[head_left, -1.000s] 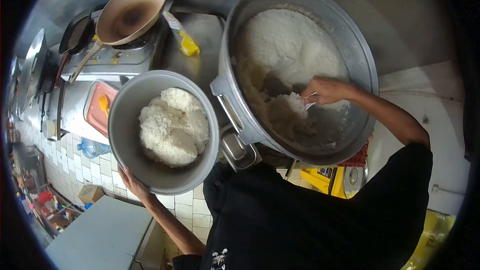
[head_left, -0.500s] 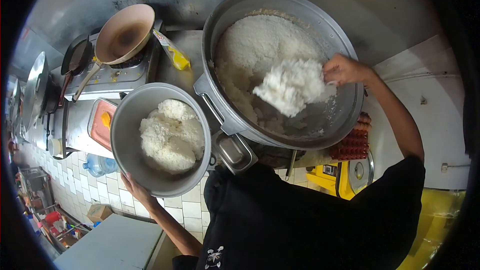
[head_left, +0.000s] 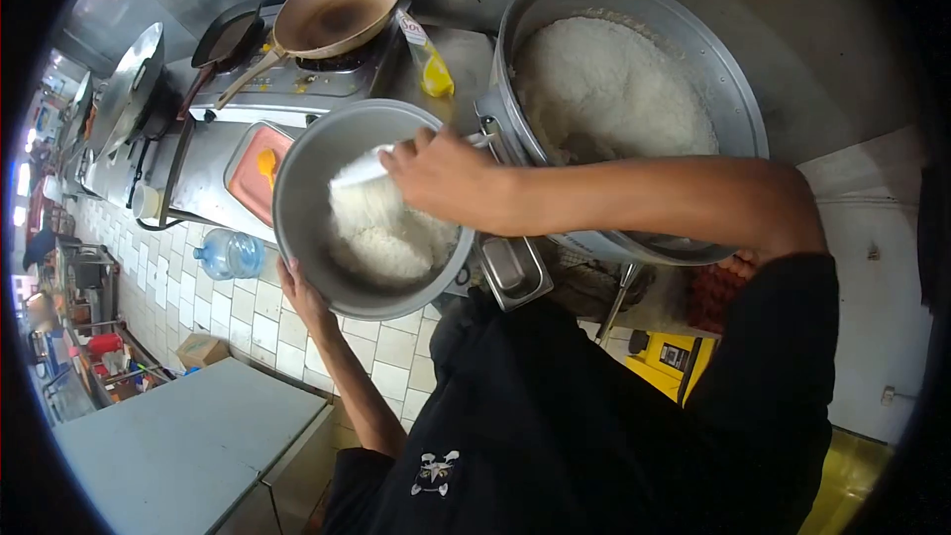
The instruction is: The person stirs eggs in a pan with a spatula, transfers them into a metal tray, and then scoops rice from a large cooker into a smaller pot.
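My left hand [head_left: 303,295] grips the lower left rim of a grey metal pot [head_left: 307,277] that holds white rice [head_left: 381,248]. Over this pot, my right hand [head_left: 428,173] is closed on a white scoop [head_left: 359,170], partly hidden by the hand, with its edge just above the rice. My right forearm crosses in front of a much larger metal pot [head_left: 748,129], which also holds rice [head_left: 614,79].
A tan frying pan [head_left: 337,10] and a dark pan rest on the stove at upper left. Near them are a yellow-and-white packet [head_left: 432,69] and a pink tray [head_left: 246,160]. A small metal container [head_left: 510,266] sits between the pots.
My right hand has moved left from the large pot to above the smaller pot, and rice is now lower, at that pot's heap. The view has shifted, and my left hand stays on the rim.
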Demonstrator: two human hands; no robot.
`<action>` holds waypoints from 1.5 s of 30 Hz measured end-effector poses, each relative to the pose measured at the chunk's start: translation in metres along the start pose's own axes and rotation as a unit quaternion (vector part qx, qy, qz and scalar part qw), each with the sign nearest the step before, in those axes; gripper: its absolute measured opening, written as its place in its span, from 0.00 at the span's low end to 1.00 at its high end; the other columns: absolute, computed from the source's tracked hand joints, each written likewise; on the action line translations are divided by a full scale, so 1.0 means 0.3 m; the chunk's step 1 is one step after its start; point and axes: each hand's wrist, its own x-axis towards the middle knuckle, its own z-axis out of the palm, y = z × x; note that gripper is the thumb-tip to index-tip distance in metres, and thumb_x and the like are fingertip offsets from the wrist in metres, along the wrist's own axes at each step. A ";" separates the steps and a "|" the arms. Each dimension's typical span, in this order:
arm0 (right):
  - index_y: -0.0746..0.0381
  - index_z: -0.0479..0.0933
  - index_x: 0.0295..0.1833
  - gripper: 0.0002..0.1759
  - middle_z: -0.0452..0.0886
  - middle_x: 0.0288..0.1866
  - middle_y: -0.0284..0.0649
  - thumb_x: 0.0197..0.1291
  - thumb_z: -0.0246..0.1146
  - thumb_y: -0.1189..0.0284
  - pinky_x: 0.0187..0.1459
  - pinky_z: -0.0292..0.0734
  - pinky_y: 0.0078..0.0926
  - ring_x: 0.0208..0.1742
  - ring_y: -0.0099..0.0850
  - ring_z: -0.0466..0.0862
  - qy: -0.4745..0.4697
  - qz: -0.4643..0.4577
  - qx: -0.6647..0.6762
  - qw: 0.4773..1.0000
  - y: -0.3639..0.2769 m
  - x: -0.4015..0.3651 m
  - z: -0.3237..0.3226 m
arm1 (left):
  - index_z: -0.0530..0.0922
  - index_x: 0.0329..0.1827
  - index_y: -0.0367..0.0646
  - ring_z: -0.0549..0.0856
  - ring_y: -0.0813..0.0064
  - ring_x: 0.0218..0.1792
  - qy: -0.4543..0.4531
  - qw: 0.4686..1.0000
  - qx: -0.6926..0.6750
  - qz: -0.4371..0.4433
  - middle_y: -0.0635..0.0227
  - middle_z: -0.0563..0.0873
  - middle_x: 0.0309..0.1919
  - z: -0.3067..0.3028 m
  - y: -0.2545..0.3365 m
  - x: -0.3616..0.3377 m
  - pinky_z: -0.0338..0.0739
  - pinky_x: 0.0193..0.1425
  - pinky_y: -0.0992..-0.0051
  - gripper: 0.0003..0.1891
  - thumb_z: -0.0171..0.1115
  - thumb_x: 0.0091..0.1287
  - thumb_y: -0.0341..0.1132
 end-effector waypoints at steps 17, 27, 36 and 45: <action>0.58 0.84 0.46 0.10 0.85 0.29 0.40 0.65 0.57 0.74 0.39 0.81 0.33 0.29 0.35 0.85 -0.047 0.231 -0.100 0.967 0.622 -0.622 -0.421 | 0.66 0.70 0.35 0.77 0.65 0.58 -0.001 1.000 0.016 0.003 0.56 0.77 0.61 0.017 0.015 -0.002 0.71 0.63 0.68 0.26 0.50 0.78 0.45; 0.56 0.85 0.44 0.10 0.79 0.18 0.37 0.65 0.57 0.71 0.19 0.73 0.31 0.21 0.36 0.83 -0.169 0.027 -0.138 0.976 0.626 -0.341 -0.159 | 0.66 0.72 0.36 0.77 0.66 0.59 0.026 0.999 0.026 -0.021 0.56 0.76 0.62 0.035 0.036 -0.011 0.70 0.64 0.68 0.26 0.50 0.78 0.45; 0.57 0.83 0.31 0.07 0.78 0.17 0.39 0.57 0.60 0.72 0.21 0.73 0.34 0.23 0.37 0.83 -0.188 -0.098 -0.051 0.976 0.690 -0.256 0.006 | 0.62 0.75 0.36 0.77 0.65 0.59 0.027 0.998 0.042 -0.041 0.55 0.76 0.62 0.023 0.028 0.011 0.70 0.64 0.70 0.28 0.51 0.78 0.44; 0.58 0.83 0.23 0.09 0.84 0.25 0.42 0.52 0.60 0.71 0.29 0.79 0.40 0.33 0.42 0.87 -0.224 -0.105 0.049 0.968 0.704 -0.176 0.142 | 0.61 0.75 0.33 0.75 0.65 0.62 0.048 0.994 0.079 -0.052 0.53 0.72 0.67 0.011 0.023 0.017 0.71 0.64 0.70 0.29 0.51 0.78 0.44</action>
